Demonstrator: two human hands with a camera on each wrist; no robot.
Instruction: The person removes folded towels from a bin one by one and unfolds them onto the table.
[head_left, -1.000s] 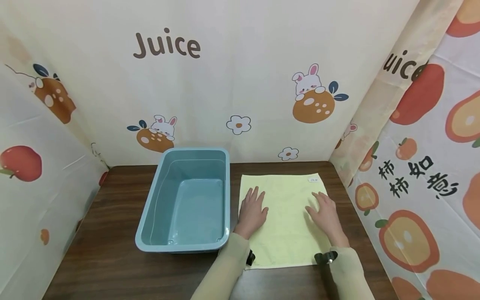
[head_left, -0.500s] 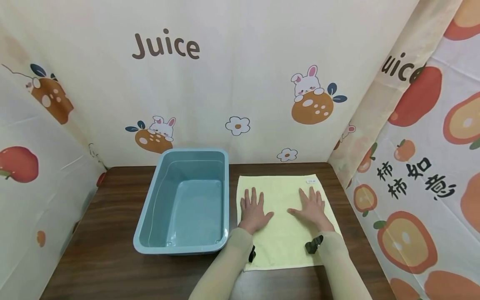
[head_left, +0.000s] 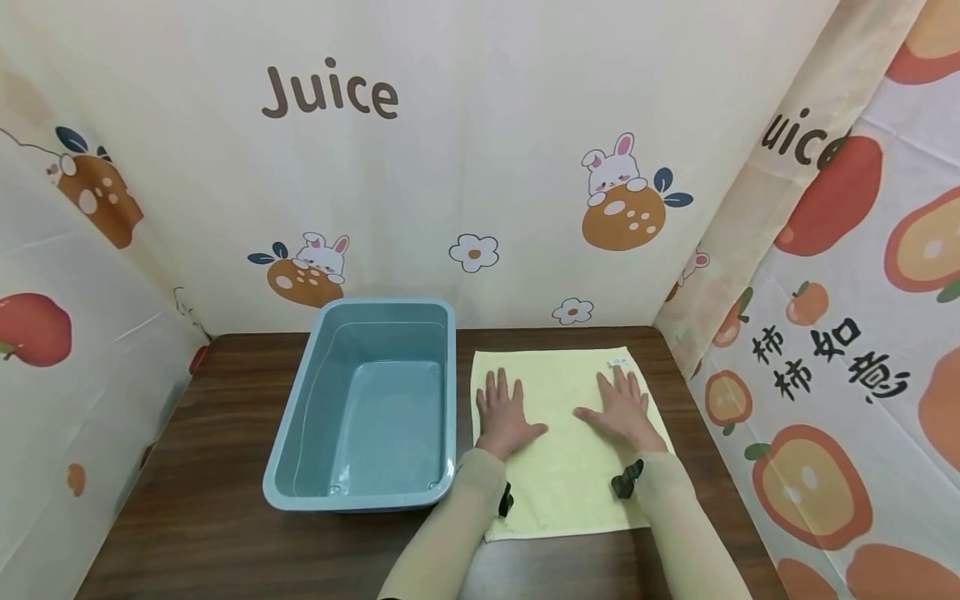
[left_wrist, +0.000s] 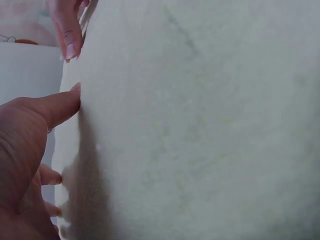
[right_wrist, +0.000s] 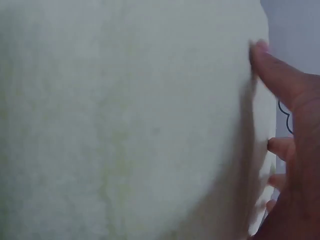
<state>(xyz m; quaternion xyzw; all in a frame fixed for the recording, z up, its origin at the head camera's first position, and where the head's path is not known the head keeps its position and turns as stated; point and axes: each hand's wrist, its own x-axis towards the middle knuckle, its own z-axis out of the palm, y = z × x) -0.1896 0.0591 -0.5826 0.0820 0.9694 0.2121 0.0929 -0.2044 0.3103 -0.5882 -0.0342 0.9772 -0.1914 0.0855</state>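
Observation:
A pale yellow towel point(head_left: 558, 492) lies spread flat on the dark wooden table, a small white label point(head_left: 618, 362) at its far right corner. My left hand point(head_left: 506, 421) rests on the towel's left part with fingers spread and thumb pointing inward. On the right part, my right hand point(head_left: 622, 412) also lies with spread fingers, its fingertips close to the label. Both wrist views are mostly filled by the towel; the left thumb point(left_wrist: 60, 105) and the right thumb point(right_wrist: 275, 70) touch its surface there.
Left of the towel stands a light blue plastic basin point(head_left: 360, 502), with nothing inside it, its right rim close to my left forearm. Printed curtains point(head_left: 420, 167) hang behind the wooden table point(head_left: 202, 467) and along both sides.
My right hand has moved left and down onto the towel, its fingers now spread. My left hand has flattened with its fingers splayed. The towel has shifted slightly left.

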